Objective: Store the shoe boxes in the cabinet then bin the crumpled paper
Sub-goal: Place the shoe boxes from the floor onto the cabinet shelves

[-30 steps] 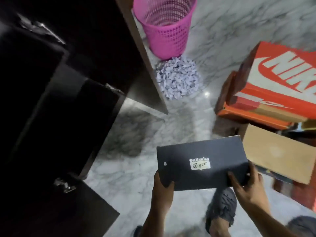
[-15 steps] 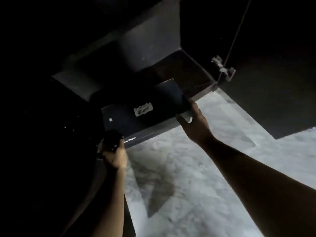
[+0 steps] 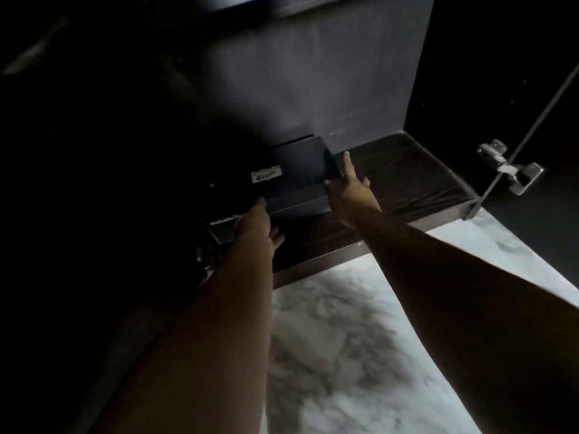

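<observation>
One dark shoe box (image 3: 294, 173), bearing a white brand label on its lid, is shown lying flat on the cabinet shelf (image 3: 404, 180), at 12 o'clock from the viewer and close against the back panel (image 3: 313, 89). The left hand (image 3: 257, 223) is laid against the box's near corner at 7 o'clock, fingers curled loosely rather than clamped. The right hand (image 3: 347, 189) is spread flat along the box's 3 o'clock side, index finger extended. The step is judged to be the final seating: the box is best pushed evenly by both hands so that it stays square to the back panel. Nothing else is discernible in the cabinet; its left part is lost in darkness. A door hinge (image 3: 507, 167) is seen at 2 o'clock, above the marble floor (image 3: 376, 355). Neither bin nor paper is in view.
</observation>
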Available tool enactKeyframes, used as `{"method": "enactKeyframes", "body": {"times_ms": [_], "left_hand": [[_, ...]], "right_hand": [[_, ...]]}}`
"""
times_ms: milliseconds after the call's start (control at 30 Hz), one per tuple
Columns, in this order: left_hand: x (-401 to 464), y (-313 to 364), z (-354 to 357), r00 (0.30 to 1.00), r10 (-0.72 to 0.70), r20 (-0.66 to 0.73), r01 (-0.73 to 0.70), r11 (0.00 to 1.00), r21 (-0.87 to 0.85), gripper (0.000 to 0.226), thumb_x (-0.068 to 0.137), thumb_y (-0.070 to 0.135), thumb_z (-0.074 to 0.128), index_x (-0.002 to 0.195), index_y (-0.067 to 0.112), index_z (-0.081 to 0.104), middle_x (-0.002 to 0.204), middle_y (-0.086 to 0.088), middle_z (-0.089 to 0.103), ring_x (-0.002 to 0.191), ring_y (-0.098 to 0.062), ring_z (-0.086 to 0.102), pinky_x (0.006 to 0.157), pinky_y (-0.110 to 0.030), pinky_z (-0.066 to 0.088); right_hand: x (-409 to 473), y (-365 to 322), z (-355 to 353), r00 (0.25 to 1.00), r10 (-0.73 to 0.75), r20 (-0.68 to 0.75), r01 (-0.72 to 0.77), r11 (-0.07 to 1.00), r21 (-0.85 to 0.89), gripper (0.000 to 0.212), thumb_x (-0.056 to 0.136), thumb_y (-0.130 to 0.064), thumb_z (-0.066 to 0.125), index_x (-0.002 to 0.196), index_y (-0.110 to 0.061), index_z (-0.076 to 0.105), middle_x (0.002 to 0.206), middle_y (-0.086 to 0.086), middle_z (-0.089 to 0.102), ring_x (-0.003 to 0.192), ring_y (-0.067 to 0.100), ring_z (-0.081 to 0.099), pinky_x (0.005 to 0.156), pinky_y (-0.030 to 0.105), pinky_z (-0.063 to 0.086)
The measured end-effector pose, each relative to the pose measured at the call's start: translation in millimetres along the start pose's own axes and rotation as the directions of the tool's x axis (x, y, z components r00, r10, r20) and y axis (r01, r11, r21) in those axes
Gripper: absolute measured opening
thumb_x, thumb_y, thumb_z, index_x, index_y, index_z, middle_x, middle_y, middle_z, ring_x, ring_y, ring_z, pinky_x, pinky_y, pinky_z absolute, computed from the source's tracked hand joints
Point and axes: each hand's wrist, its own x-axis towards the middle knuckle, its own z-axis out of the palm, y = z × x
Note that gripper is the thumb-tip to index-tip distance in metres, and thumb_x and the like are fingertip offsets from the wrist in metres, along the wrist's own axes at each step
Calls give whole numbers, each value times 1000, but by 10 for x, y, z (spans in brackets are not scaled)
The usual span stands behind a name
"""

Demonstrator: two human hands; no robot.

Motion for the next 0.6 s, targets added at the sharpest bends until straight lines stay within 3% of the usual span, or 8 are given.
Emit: {"method": "enactKeyframes", "body": {"times_ms": [100, 200, 267, 333, 433, 500, 600], "left_hand": [[-207, -504, 203, 994, 32, 109, -64, 948, 311, 41, 100, 34, 60, 131, 7, 56, 114, -13, 66, 93, -28, 67, 86, -49, 58], [-410, -1316, 536, 964, 100, 245, -233, 761, 605, 39, 87, 34, 64, 109, 2, 71, 108, -19, 75, 100, -36, 73, 91, -50, 60], [-511, -2052, 758, 922, 148, 357, -372, 592, 715, 41, 76, 45, 64, 91, 9, 76, 96, -18, 77, 95, -37, 75, 84, -50, 62], [-1039, -2620, 940, 889, 120, 443, -439, 504, 744, 39, 68, 50, 60, 82, 17, 74, 83, -12, 77, 83, -35, 76, 74, -50, 63], [-2074, -3114, 1176, 796, 12, 605, -568, 357, 741, 24, 82, 35, 59, 88, 15, 71, 98, -10, 76, 93, -34, 71, 80, -38, 59], [-2592, -3395, 1335, 705, -64, 706, -650, 340, 680, 22, 89, 34, 60, 103, 20, 71, 113, -7, 74, 104, -33, 68, 87, -36, 56], [-3134, -3831, 1546, 570, -141, 809, -727, 372, 577, 39, 94, 42, 60, 128, 23, 61, 128, -5, 66, 114, -31, 64, 99, -42, 54]], "right_hand": [[-439, 439, -266, 994, 91, -64, -87, 995, 54, 68, 104, -49, 48, 163, -31, 20, 156, 25, 42, 138, 42, 48, 111, 44, 41], [-1200, 1181, -551, 983, 136, -127, -144, 988, -54, 48, 102, -49, 52, 144, -24, 53, 134, 15, 65, 124, 34, 61, 97, 38, 50], [-1849, 1654, -827, 968, 190, -164, -214, 966, -147, 42, 102, -51, 48, 136, -30, 58, 127, 5, 68, 117, 27, 65, 93, 39, 54], [-2504, 2029, -1157, 938, 264, -225, -309, 930, -197, 37, 101, -48, 46, 131, -31, 60, 122, 1, 69, 112, 26, 66, 88, 39, 56], [-3366, 2451, -1659, 864, 340, -370, -438, 871, -221, 29, 101, -41, 47, 118, -29, 66, 112, -1, 71, 103, 27, 67, 81, 40, 57], [-3839, 2664, -1948, 825, 343, -449, -483, 840, -245, 26, 97, -38, 47, 108, -28, 68, 104, -2, 71, 97, 27, 67, 75, 42, 57], [-4386, 2885, -2436, 799, 310, -516, -519, 789, -330, 22, 95, -35, 52, 106, -26, 69, 101, -2, 72, 94, 27, 68, 71, 41, 56]]}}
